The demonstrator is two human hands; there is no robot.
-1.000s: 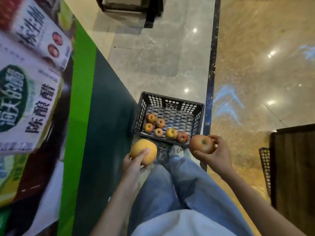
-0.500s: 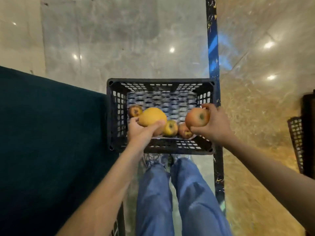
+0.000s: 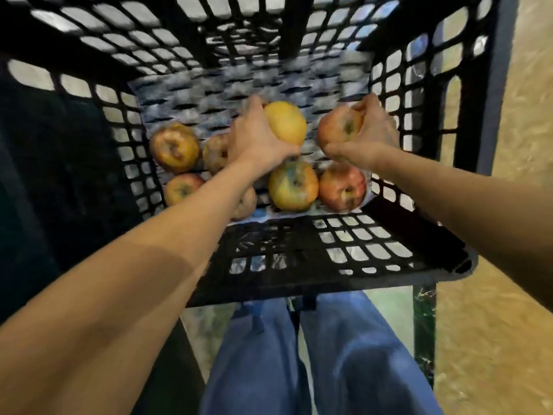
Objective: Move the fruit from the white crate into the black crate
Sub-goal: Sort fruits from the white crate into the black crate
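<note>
The black crate fills the view, seen close from above. Both my arms reach down inside it. My left hand grips a large yellow fruit low over the crate's floor. My right hand holds a red apple beside it. Several apples lie on the crate's floor along the near wall, among them a yellow-green apple, a red one and a brownish one. The white crate is out of view.
A dark green surface rises at the left of the crate. Blue jeans show below it. The polished tan floor runs along the right, with a dark strip next to the crate.
The view has dropped much closer to the black crate. Both hands have gone from above its near rim down into it, still holding their fruit.
</note>
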